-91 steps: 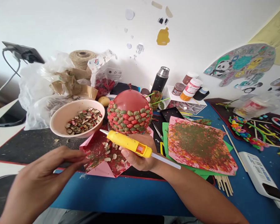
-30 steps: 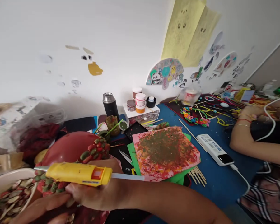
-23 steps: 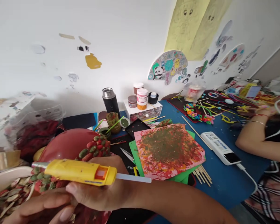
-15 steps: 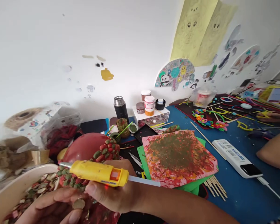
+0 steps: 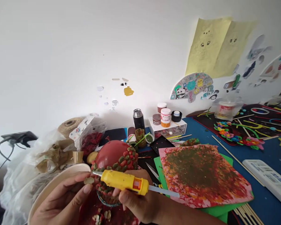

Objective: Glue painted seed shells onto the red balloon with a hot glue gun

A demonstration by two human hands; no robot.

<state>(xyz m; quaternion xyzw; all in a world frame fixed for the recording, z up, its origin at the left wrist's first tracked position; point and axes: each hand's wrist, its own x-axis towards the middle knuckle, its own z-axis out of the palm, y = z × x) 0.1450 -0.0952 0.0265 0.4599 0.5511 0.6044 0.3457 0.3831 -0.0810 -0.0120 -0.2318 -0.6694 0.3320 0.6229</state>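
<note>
My right hand [image 5: 140, 195] is wrapped round a yellow hot glue gun [image 5: 124, 182] with a clear glue stick [image 5: 164, 191] out of its back end. Its metal nozzle points left, close to a pale pistachio shell [image 5: 89, 180]. Thumb and fingers of my left hand [image 5: 63, 198] pinch that shell. Behind the glue gun stands a red balloon [image 5: 111, 153], partly covered with red and green painted shells [image 5: 124, 161]. Below it a woven base [image 5: 107, 198] shows, partly hidden by the gun. Loose shells [image 5: 107, 215] lie at the bottom on a red surface.
A cream bowl [image 5: 43, 195] sits at the left, partly behind my left hand. To the right lie a paint-covered sheet [image 5: 201, 175], scissors [image 5: 153, 171], wooden sticks [image 5: 248, 215] and a white device [image 5: 269, 179]. A black flask [image 5: 138, 118] and paint jars [image 5: 165, 116] stand at the back.
The view has swung left, so things appear further right and the co-worker's arm is out of sight. The nozzle and the shell in my left hand have come close together.
</note>
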